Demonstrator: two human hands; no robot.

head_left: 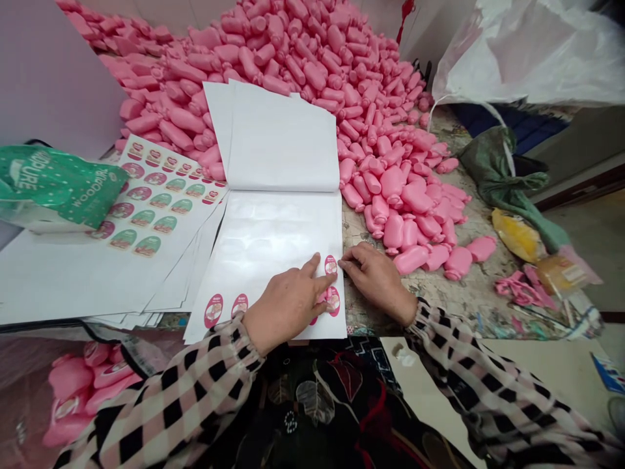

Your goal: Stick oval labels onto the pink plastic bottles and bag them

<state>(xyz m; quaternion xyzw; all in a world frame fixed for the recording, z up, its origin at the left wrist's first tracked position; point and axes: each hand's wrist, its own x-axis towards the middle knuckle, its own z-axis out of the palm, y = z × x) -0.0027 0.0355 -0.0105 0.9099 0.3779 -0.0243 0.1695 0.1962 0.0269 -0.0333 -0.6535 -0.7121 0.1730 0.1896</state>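
A white sticker sheet [273, 254] lies in front of me, its upper part folded back and a row of oval pink labels along its lower edge. My left hand [288, 296] rests on this sheet with its fingers spread, beside an oval pink label [331, 265] near the right edge. Part of the lower row is hidden under that hand. My right hand [375, 277] is at the sheet's right edge, thumb and forefinger pinched together close to that label. Whether a label's edge is between those fingertips is too small to make out.
A large heap of pink bottles [312, 71] covers the back and right of the table. More label sheets [146, 202] and a green bag [63, 185] lie at left. A yellow packet [517, 234] sits at right. Bagged pink bottles [88, 384] stand lower left.
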